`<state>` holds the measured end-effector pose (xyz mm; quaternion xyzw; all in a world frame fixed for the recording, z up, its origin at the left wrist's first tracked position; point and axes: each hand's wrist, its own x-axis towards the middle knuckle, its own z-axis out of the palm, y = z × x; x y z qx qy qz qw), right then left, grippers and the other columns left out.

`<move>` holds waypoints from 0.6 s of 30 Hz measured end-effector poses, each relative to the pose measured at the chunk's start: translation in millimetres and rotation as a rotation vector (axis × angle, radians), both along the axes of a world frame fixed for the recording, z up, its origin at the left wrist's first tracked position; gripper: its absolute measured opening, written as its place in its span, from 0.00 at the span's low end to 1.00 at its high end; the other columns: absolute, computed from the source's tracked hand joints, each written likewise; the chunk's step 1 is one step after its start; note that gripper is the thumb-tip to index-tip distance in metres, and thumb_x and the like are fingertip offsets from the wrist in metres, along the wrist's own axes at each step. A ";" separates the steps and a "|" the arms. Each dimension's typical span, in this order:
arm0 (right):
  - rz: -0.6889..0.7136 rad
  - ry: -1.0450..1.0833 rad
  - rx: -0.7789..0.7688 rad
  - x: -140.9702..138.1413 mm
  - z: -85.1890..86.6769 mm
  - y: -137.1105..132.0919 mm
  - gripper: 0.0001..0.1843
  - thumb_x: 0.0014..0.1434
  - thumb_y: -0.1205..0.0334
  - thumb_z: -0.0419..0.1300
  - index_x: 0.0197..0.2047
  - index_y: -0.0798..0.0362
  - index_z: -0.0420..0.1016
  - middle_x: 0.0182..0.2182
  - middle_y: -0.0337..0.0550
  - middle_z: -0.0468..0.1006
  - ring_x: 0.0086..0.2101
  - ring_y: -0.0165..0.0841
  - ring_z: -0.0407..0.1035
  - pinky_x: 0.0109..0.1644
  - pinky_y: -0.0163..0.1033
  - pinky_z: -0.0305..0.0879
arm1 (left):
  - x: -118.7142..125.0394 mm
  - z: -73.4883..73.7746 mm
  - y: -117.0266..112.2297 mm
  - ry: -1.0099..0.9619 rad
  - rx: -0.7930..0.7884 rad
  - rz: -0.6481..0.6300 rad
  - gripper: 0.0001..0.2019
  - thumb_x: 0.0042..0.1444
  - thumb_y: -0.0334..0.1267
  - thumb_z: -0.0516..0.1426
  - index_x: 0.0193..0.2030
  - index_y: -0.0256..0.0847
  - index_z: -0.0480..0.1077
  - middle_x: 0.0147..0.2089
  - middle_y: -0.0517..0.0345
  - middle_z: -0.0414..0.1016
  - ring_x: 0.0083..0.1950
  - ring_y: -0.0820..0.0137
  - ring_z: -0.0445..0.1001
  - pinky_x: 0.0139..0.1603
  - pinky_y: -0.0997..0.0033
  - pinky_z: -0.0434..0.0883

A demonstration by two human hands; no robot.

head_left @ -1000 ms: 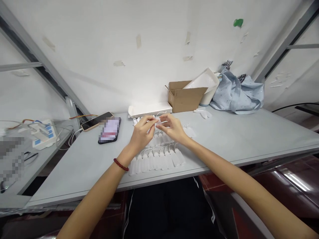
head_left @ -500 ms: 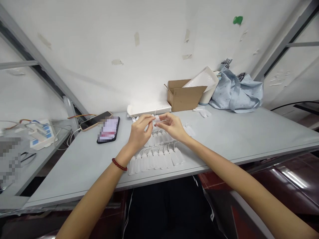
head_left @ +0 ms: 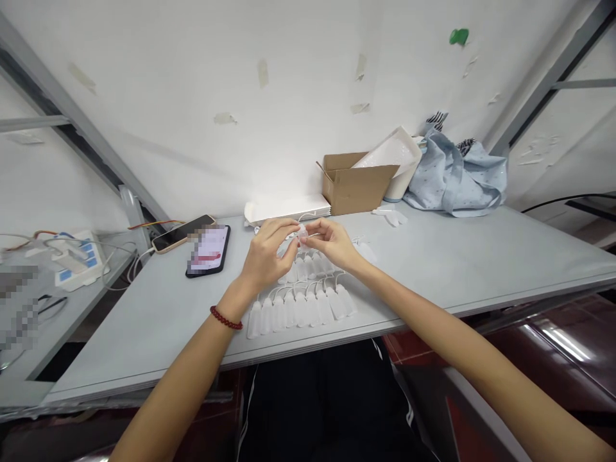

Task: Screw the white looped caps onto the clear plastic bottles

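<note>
Above the middle of the grey table (head_left: 457, 269), my left hand (head_left: 267, 256) and my right hand (head_left: 332, 244) meet, both pinching one small white piece (head_left: 302, 233) with a thin white wire. Fingers of both hands are closed on it. Below the hands, rows of several small white translucent pieces with wire tails (head_left: 298, 308) lie side by side near the table's front edge. A red bead bracelet (head_left: 225, 319) is on my left wrist.
Two phones (head_left: 206, 250) lie at the left, one on a cable. A flat white box (head_left: 289, 209), a cardboard box (head_left: 356, 183) and blue cloth (head_left: 457, 179) stand along the wall. A power strip (head_left: 77, 260) sits on a side shelf far left.
Both hands have stayed together over the rows, shifting slightly as the fingers work the small white piece. The view has drifted a little.
</note>
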<state>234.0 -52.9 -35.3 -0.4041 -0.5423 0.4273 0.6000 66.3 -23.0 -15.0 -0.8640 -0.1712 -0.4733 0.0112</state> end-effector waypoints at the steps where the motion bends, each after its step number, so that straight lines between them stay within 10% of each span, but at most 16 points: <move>1: 0.004 0.008 -0.002 0.3 0.8 -0.1 0.18 0.43 0.56 0.71 0.32 0.53 0.69 0.30 0.38 0.78 0.32 0.34 0.77 0.40 0.42 0.74 | -1.0 0.9 0.4 0.029 0.015 -0.017 0.10 0.57 0.29 0.56 0.46 0.39 0.71 0.47 0.49 0.76 0.50 0.61 0.73 0.51 0.56 0.72; 18: 0.032 -0.050 -0.076 30.5 17.0 6.2 0.16 0.57 0.54 0.60 0.23 0.56 0.72 0.23 0.44 0.78 0.23 0.32 0.74 0.27 0.36 0.70 | 4.7 10.0 -8.7 0.178 -0.024 -0.069 0.19 0.51 0.38 0.65 0.48 0.39 0.68 0.48 0.48 0.74 0.51 0.58 0.69 0.51 0.52 0.69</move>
